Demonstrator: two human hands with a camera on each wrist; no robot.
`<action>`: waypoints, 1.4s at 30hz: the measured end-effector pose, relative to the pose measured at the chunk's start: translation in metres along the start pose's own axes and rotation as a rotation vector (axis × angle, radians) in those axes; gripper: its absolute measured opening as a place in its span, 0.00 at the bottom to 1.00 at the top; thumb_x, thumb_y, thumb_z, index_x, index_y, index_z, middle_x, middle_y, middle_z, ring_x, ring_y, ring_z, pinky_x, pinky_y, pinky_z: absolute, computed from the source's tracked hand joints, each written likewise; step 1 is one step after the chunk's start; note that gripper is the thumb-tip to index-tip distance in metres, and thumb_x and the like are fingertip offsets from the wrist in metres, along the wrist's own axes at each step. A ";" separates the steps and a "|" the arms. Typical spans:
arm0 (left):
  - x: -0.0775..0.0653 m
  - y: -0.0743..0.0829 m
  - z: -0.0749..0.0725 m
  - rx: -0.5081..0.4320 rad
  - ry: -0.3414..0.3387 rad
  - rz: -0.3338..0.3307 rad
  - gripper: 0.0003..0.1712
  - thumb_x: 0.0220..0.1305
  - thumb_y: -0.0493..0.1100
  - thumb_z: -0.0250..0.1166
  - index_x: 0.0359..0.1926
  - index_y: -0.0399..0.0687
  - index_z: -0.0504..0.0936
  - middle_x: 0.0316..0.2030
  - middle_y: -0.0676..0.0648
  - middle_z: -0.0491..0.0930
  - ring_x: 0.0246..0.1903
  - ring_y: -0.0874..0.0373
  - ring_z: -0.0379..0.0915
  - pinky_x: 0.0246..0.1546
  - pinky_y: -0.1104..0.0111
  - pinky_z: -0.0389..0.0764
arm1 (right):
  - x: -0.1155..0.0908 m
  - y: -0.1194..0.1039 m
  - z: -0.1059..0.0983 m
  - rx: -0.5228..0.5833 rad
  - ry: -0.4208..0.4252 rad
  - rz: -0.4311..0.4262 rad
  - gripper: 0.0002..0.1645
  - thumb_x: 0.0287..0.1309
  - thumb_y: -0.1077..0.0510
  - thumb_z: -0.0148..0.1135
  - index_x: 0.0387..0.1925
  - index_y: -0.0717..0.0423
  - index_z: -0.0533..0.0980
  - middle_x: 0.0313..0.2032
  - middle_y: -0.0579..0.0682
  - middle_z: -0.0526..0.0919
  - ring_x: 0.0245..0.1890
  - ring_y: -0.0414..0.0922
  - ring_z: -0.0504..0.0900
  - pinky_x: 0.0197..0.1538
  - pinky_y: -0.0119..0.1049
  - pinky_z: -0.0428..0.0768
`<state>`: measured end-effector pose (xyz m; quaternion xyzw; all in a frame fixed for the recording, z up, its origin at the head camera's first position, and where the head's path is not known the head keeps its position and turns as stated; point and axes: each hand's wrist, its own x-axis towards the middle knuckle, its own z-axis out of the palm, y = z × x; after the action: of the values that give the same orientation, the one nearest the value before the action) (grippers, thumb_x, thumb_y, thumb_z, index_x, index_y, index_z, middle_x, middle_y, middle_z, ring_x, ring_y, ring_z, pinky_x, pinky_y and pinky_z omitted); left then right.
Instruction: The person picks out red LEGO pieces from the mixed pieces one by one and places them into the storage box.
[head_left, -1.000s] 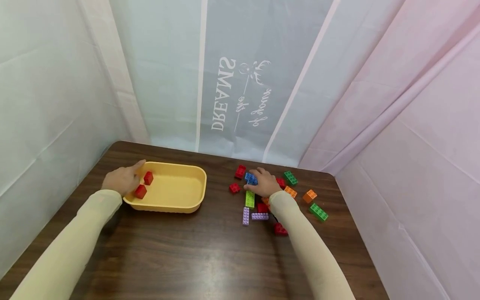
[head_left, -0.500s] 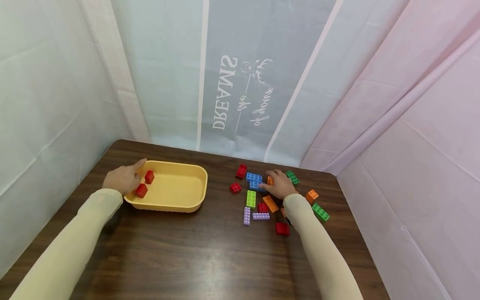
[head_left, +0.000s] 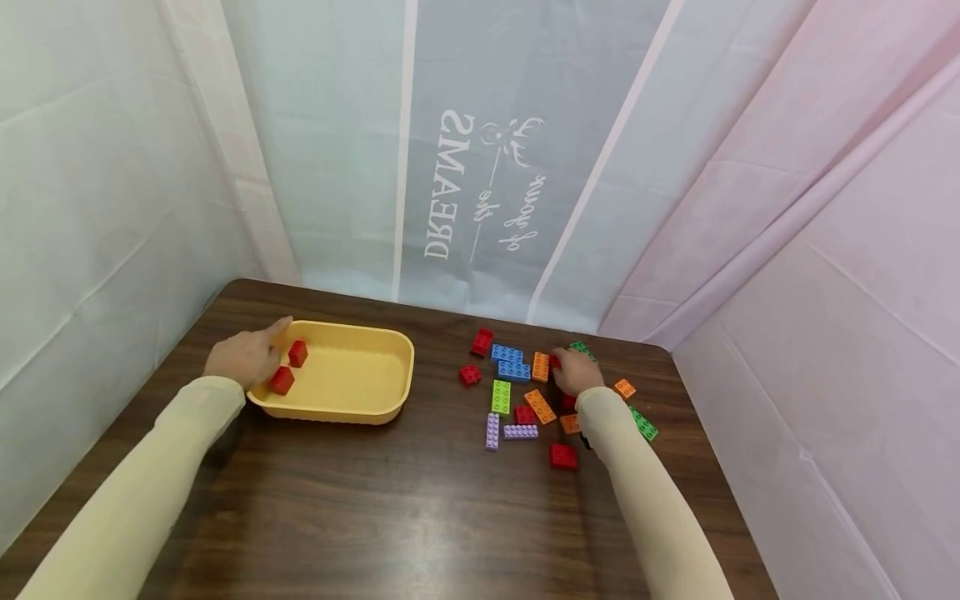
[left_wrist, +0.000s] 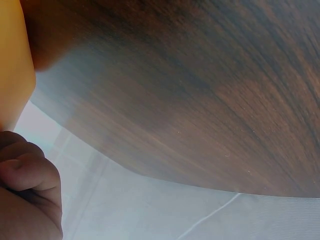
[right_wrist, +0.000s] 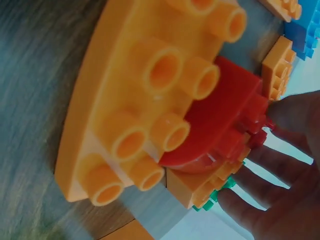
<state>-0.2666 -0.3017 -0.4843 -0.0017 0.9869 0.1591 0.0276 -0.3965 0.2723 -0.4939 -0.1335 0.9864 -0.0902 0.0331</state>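
Left hand (head_left: 242, 358) is gripping a yellow plastic tray (head_left: 352, 372) — smooth, round-cornered, right hand (head_left: 579, 372) is pinching a red plastic brick (head_left: 555, 362).

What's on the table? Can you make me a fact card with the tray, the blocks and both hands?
Yellow tray: two red bricks inside, near its left end
Left grip: on the tray's left rim
Right grip: fingertips by a red block; can't tell if pinched
Loose blocks: two blue ones, two purple ones, one lime-green one, plus red ones, orange ones, green ones
Table: dark, wood-patterned
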 end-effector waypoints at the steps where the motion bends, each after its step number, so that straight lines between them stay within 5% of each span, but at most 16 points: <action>1: 0.000 0.000 0.000 0.000 0.002 0.000 0.36 0.71 0.42 0.47 0.79 0.45 0.54 0.16 0.46 0.65 0.16 0.52 0.60 0.18 0.62 0.68 | 0.001 0.000 0.000 -0.006 -0.009 0.004 0.28 0.64 0.61 0.62 0.65 0.59 0.73 0.56 0.63 0.79 0.55 0.61 0.77 0.58 0.63 0.72; 15: 0.000 0.001 0.001 -0.014 0.002 0.000 0.37 0.70 0.42 0.47 0.79 0.46 0.54 0.16 0.45 0.67 0.16 0.51 0.62 0.18 0.61 0.69 | -0.003 0.000 0.002 -0.009 0.028 0.007 0.25 0.63 0.66 0.61 0.62 0.58 0.74 0.50 0.61 0.77 0.50 0.58 0.77 0.56 0.60 0.75; 27: 0.000 0.002 0.002 -0.020 0.004 -0.007 0.37 0.71 0.42 0.48 0.79 0.46 0.54 0.16 0.45 0.67 0.17 0.51 0.63 0.19 0.60 0.69 | -0.002 -0.009 -0.013 -0.048 0.225 -0.079 0.26 0.66 0.62 0.61 0.64 0.62 0.74 0.57 0.65 0.77 0.53 0.64 0.77 0.55 0.62 0.74; 42: 0.000 0.001 0.001 -0.015 0.029 0.004 0.35 0.71 0.42 0.48 0.78 0.46 0.57 0.16 0.45 0.68 0.18 0.50 0.65 0.20 0.60 0.70 | 0.007 -0.068 -0.037 0.083 0.152 -0.175 0.24 0.68 0.55 0.63 0.61 0.63 0.75 0.50 0.59 0.79 0.46 0.55 0.79 0.51 0.53 0.79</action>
<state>-0.2663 -0.3007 -0.4855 -0.0023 0.9859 0.1668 0.0132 -0.3892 0.2125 -0.4453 -0.2101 0.9661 -0.1433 -0.0444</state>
